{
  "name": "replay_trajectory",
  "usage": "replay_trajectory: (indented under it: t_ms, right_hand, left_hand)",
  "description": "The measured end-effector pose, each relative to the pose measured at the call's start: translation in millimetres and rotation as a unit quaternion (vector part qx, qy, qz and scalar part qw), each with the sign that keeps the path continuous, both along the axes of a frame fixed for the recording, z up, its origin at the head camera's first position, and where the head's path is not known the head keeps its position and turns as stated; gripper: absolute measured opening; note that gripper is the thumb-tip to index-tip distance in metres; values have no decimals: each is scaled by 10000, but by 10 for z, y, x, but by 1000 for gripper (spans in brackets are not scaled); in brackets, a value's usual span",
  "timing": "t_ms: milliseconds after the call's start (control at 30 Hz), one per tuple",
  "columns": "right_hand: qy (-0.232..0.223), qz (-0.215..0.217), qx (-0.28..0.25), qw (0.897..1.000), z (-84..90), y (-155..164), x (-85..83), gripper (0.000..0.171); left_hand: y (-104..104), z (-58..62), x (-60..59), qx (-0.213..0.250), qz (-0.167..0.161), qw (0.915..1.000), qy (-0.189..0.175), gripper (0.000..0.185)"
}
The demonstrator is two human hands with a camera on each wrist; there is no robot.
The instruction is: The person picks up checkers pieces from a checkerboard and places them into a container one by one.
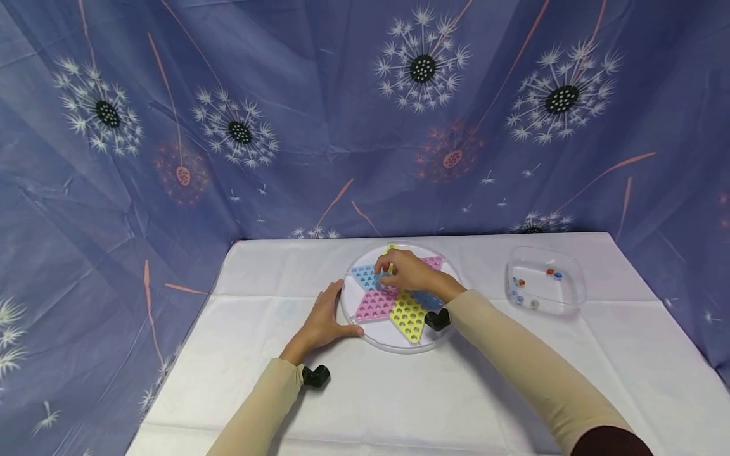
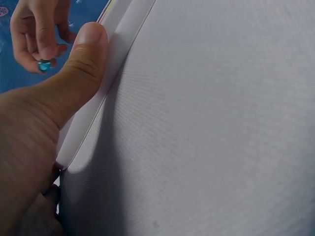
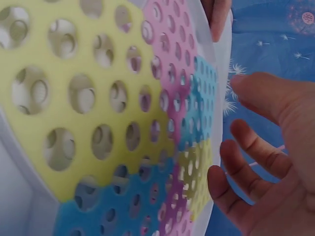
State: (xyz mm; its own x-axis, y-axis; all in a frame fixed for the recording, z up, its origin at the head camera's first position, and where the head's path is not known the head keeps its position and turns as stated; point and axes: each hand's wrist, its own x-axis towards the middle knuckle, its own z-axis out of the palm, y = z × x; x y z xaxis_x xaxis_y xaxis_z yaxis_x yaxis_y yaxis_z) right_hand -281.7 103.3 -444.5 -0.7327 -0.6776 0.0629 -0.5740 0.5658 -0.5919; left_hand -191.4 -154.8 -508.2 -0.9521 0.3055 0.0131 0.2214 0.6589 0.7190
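Left hand (image 1: 324, 323) rests open against the rim of the Chinese checkers board (image 1: 399, 339), thumb along its edge. Right hand (image 1: 407, 272) hovers over the board's centre, fingertips pinching a blue marble (image 2: 44, 65). Clear marble tray (image 1: 573, 297) sits well right.

Left hand (image 1: 324, 322) flat, right hand (image 1: 407, 271) pinching.

board (image 1: 393, 304) under right hand (image 1: 407, 272) showing yellow, pink, blue holed star points on white | marble (image 2: 44, 65) in its fingertips glinting teal | cloth (image 1: 456, 392) beneath left hand (image 1: 325, 323) showing white | backdrop (image 1: 319, 114) beyond both hands displaying blue with white dandelions
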Motion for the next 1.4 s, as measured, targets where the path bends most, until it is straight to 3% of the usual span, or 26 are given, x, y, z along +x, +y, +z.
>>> replay_trajectory:
  t_ms: [600, 1400]
  right_hand:
    - [325, -530, -867, 9943, 153, 87, -33, 16]
    - [399, -714, -1022, 9914, 130, 285, -5, 19]
  left_hand:
    - [-37, 5, 16, 30, 25, 10000, 31, 128]
    - [0, 28, 13, 57, 18, 10000, 5, 126]
